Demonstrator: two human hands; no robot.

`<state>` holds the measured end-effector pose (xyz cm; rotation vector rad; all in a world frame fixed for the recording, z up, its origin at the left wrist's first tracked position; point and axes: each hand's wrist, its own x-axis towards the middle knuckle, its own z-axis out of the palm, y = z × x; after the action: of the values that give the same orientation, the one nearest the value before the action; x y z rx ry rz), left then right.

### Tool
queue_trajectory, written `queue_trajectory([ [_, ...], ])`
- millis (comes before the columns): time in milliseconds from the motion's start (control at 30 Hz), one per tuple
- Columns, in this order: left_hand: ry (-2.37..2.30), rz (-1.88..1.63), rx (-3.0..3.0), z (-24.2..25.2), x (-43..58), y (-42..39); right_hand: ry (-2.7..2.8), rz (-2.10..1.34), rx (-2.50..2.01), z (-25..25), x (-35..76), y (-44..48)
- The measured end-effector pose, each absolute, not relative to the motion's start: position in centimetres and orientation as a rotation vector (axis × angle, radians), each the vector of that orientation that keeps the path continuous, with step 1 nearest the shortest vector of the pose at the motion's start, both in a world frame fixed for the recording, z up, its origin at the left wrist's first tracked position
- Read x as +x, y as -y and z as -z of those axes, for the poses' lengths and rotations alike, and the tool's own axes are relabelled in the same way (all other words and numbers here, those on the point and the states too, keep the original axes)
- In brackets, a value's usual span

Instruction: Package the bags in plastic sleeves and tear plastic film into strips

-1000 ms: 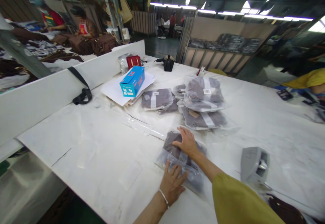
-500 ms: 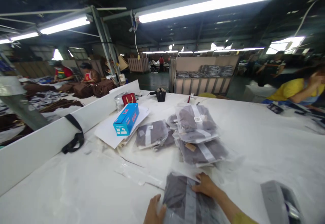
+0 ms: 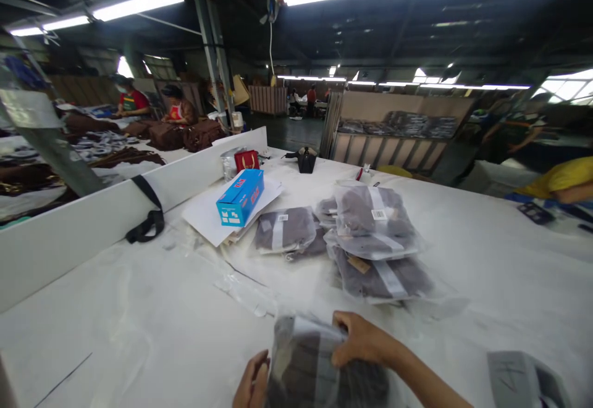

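A folded dark grey-brown garment in a clear plastic bag (image 3: 306, 368), with a pale strip down its middle, lies at the near edge of my view. My right hand (image 3: 359, 340) grips its upper right part, thumb on top and fingers bent over the far edge. At the bag's left edge, my left hand (image 3: 252, 380) holds its side, fingers close together; the frame cuts off part of that hand. Beyond them is a pile of similar bagged garments (image 3: 377, 220), the top one with a barcode label. Another bagged garment (image 3: 287, 229) lies left of the pile.
A blue box (image 3: 241, 198) sits on white sheets (image 3: 201, 220), with a small red bag (image 3: 246, 160) behind it. A black strap (image 3: 151, 210) hangs over the low white partition (image 3: 60, 247). At the near right stands a grey device (image 3: 509, 374). Other people work farther away.
The bagged garment and both hands have shifted left in view. My left fingers are closer together, and my right hand grips farther over the bag. The camera has turned and tilted slightly.
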<state>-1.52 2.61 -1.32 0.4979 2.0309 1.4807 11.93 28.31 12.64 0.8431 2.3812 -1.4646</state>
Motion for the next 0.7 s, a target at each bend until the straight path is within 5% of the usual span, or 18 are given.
queue_trajectory([
  [200, -2.024, -1.691, 0.227, -3.1, -3.3, 0.5, -2.520, 1.509, 0.732, -21.7, 6.1, -31.5],
  [400, -2.019, -1.707, 0.110, -2.7, -3.1, 2.1, -1.923, 2.155, 0.973, -21.3, 5.0, -33.4],
  [700, -1.833, -1.746, 0.037, -2.0, -1.6, 2.0, -1.579, 2.333, 0.953, -20.5, 5.4, -31.9],
])
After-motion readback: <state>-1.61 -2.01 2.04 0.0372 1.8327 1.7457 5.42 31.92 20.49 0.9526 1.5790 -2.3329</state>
